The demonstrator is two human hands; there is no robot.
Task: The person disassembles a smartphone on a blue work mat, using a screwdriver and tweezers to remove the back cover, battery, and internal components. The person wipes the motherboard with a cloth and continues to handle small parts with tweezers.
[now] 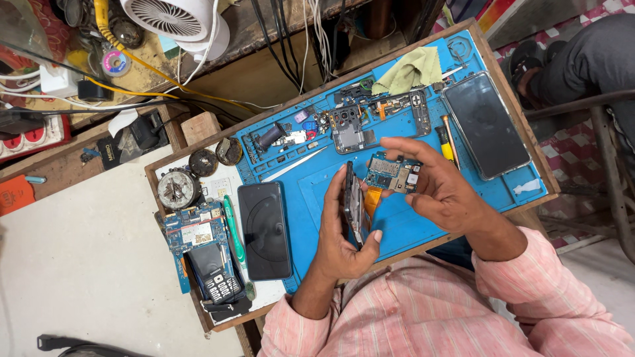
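Head view looks down on a blue rubber repair mat (403, 218) lying on a wooden tray table; all places below are told from that mat. Off its left edge sit a round metal tin of small parts (177, 190), a bare blue circuit board (196, 228) and a small black keypad phone (217, 277) lying across that board; a dark flat smartphone (264, 230) lies face up over the mat's left edge. Over the mat's near middle the left hand (344, 235) is clasped round a thin black phone frame (352, 206), held on edge, thumb on its right side; an orange flex ribbon (372, 198) shows just beside the frame. Right of it the right hand (440, 188) pinches a small blue-green circuit board (393, 174) between thumb and fingertips, just above the mat. At the mat's far edge lies a folded yellow-green cloth (411, 69); at its right end rests a large dark glass phone panel (486, 124).
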